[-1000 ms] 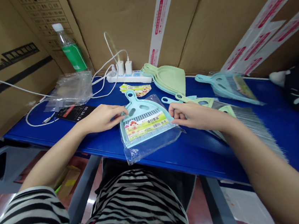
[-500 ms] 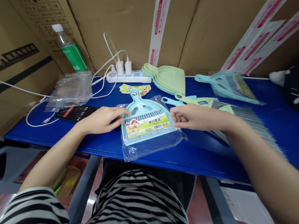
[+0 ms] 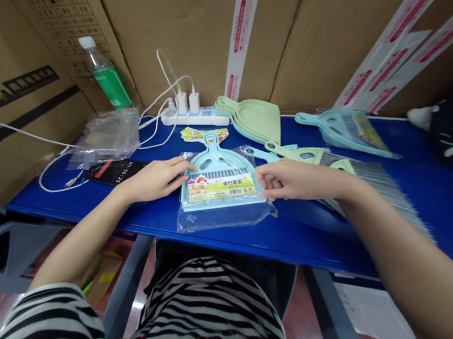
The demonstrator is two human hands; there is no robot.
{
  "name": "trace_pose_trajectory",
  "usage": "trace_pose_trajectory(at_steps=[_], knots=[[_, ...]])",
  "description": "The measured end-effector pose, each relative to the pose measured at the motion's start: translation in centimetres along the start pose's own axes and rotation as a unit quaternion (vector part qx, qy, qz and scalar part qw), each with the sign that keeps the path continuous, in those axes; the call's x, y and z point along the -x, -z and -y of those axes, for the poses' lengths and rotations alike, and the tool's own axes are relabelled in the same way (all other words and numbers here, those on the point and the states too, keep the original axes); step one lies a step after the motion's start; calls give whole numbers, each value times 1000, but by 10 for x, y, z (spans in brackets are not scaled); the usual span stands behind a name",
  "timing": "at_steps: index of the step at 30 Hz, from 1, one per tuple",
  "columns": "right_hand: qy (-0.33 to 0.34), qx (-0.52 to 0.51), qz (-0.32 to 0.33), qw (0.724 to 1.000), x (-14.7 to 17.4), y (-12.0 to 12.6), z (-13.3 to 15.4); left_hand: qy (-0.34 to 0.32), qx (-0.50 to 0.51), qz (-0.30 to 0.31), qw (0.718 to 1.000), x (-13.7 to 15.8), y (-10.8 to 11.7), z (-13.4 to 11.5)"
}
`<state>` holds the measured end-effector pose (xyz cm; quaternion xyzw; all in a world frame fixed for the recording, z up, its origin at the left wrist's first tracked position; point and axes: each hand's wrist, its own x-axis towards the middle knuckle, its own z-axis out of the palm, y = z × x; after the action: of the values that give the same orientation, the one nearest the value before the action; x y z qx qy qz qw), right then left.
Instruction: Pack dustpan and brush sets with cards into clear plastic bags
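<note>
- My left hand (image 3: 160,180) has loosely bent fingers, their tips at the near rim of the blue dustpan (image 3: 221,159); I cannot tell whether the thumb pinches or merely rests there.
- My right hand (image 3: 276,179) is curled, thumb and fingertips seemingly pinching the opposite rim through the clear bag (image 3: 216,223).
- So the dustpan lies flat between my two hands, handle pointing away from me, wide edge facing me.
- The label card (image 3: 224,187) sits between my hands too, over the brush bristles (image 3: 226,174); I'd judge it best to hold only the rims, so the card doesn't crease or slip.
- Loose film spreads on my side of both hands. Drawing it evenly, left and right together, should flatten the wrinkles; one-sided pulling could twist the pan or tear thin plastic.
- A light pinch seems enough, since the blue table (image 3: 293,230) carries the weight.
- Just beyond my right hand, and partly under that forearm, lie loose brushes (image 3: 383,194); I'd lift the wrist slightly rather than drag across them.
- The phone (image 3: 107,172) is just left of my left hand, so that elbow and wrist want care as well.
</note>
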<state>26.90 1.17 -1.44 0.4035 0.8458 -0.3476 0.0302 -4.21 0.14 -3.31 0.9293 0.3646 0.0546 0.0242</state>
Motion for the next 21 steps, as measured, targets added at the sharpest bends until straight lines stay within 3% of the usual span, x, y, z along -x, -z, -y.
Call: trace_pose_trajectory(at_steps=[11,21], knots=[[20,-11,3,1000,-2,-3,-2,41,-53,-13,998,-1,-2,-2],[34,-7,0,999,-2,-4,-4,-11,31,-15,999,-1,2,-2]])
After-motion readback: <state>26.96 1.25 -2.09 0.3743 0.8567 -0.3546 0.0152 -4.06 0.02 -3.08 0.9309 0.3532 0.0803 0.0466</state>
